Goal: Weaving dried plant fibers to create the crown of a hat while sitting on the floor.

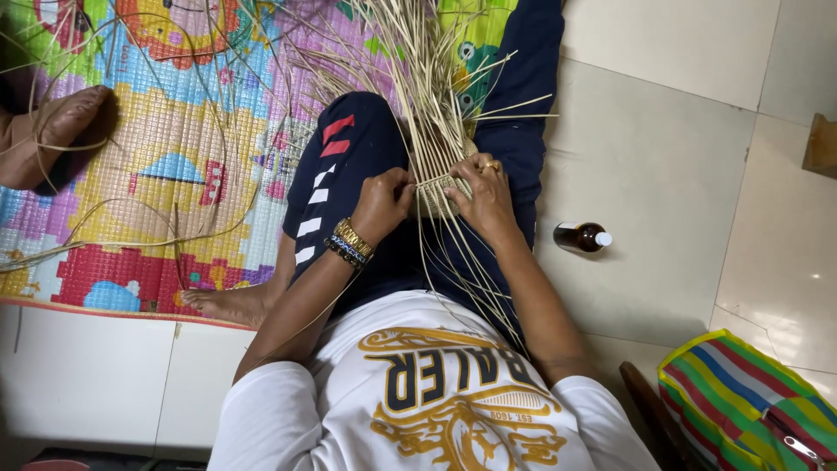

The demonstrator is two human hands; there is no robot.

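Here, both hands work a small woven piece (433,194) resting on the lap, between the thighs. Left hand (381,202) has fingers curled tight, pinching strips at the piece's left edge. Right hand (485,197) (ring on one finger) lies over the right edge, fingers pressed together against the weave. Loose strips (418,61) fan upward from the piece across the mat (174,166), others trail down over the shirt. Bracelets (350,242) on the left wrist. Brown bottle (582,236) lies on its side on the tiles, right of the leg, well apart. Striped bag (741,392) at lower right.
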